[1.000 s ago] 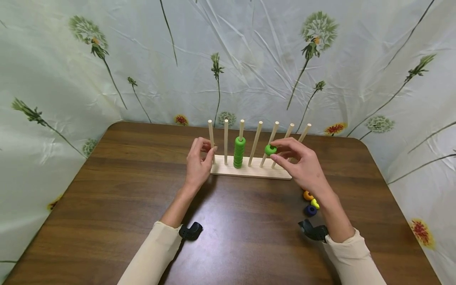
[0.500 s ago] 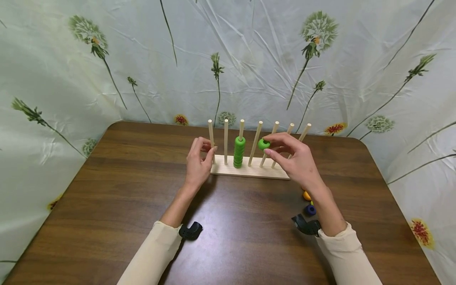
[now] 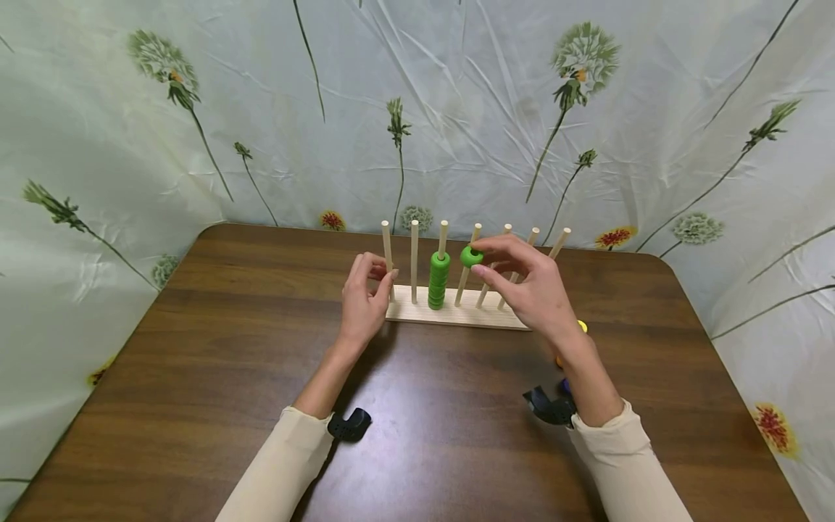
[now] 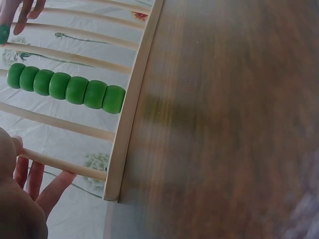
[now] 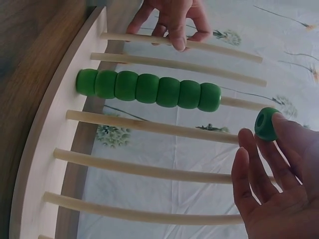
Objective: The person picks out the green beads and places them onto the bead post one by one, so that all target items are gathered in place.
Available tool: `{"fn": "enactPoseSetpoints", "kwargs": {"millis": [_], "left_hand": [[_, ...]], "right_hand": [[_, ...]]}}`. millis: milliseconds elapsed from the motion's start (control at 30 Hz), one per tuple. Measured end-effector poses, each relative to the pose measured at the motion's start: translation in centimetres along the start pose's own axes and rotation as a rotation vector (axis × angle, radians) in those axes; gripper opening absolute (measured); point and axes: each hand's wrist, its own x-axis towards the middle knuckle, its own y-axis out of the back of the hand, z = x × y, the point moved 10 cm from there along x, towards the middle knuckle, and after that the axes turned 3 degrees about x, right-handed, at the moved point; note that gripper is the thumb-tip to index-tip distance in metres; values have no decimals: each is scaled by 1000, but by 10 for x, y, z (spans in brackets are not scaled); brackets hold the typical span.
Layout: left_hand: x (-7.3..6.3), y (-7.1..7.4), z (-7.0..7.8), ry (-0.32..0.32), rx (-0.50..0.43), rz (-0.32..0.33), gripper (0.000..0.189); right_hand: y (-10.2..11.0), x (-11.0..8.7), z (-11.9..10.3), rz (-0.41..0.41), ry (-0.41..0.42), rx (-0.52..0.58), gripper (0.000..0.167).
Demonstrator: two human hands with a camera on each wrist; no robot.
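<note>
A pale wooden rack (image 3: 457,314) with several upright pegs stands on the table. On its third peg from the left is a stack of green beads (image 3: 438,281), with bare peg showing above the top one. My right hand (image 3: 531,286) pinches a single green bead (image 5: 266,124) between thumb and fingertips, up near the top of the fourth peg. My left hand (image 3: 365,293) grips the leftmost peg (image 4: 65,164), its thumb on the near side and fingers behind. In the right wrist view the held bead's hole faces toward the rack's base.
A yellow bead (image 3: 583,327) and a blue bead (image 3: 565,386) lie on the brown table (image 3: 417,449), partly hidden by the right forearm. An orange bead peeks out there too. A flower-printed curtain (image 3: 274,109) hangs behind the table.
My right hand has carried the green bead leftward and slightly up, from near the fifth peg to the fourth. The left hand has stayed on its peg.
</note>
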Motion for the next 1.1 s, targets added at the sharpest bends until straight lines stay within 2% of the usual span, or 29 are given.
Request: {"fn": "enactPoseSetpoints", "kwargs": {"millis": [533,1100], "left_hand": [[1,0,2,4,-8,2,14],[0,0,1,-4,-5,1,14]], "right_hand": [[-4,16,-23,52,115,30,33],[-14,32,-30,90,96,41,32]]}}
